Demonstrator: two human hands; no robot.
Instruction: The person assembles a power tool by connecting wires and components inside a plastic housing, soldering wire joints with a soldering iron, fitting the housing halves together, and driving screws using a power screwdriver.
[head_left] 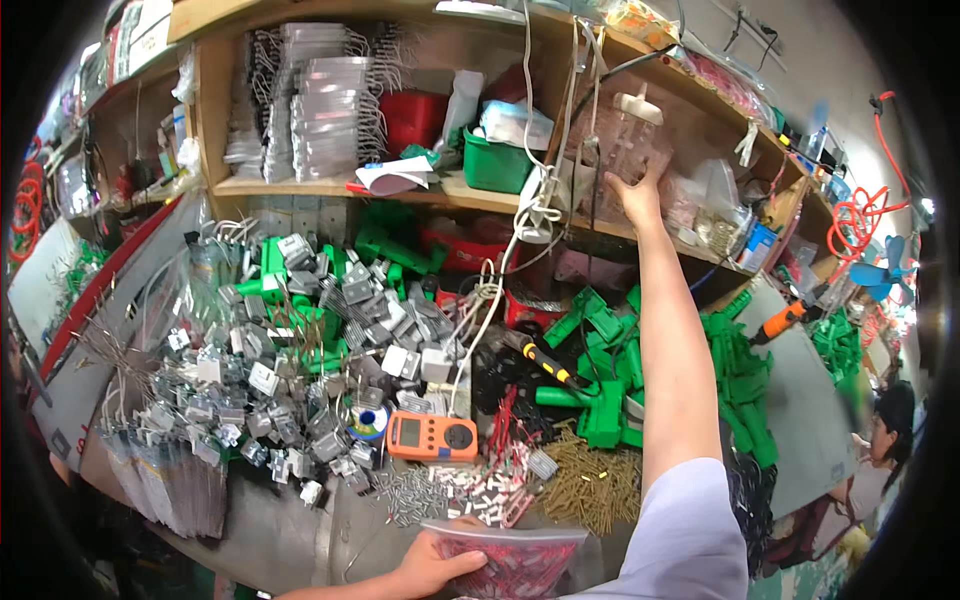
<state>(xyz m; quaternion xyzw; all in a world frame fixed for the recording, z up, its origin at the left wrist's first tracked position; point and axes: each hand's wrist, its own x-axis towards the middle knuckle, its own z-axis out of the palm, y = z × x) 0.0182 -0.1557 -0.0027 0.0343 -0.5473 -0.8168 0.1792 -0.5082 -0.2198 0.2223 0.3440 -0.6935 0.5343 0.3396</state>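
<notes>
Close to me at the lower edge, my left hand (pixel 437 564) is closed on a clear zip bag (pixel 520 568) filled with small red and white pieces, its thumb pressed on the front. My right arm stretches up to the shelf, where my right hand (pixel 638 192) grips the lower part of a clear plastic bottle (pixel 632 130) with a whitish cap. Below the bag hand's reach line lie loose small screws (pixel 412 495), white and red small parts (pixel 485 490) and a pile of long brass-coloured screws (pixel 592 480). An orange multimeter (pixel 432 437) lies behind them.
Grey metal-and-plastic parts (pixel 265 380) heap up on the left, green plastic housings (pixel 605 370) on the right. A yellow-black screwdriver (pixel 548 362) lies between. White cables (pixel 490 290) hang from the wooden shelf (pixel 450 192), which bears a green bin (pixel 497 163). Another person (pixel 888 430) is at far right.
</notes>
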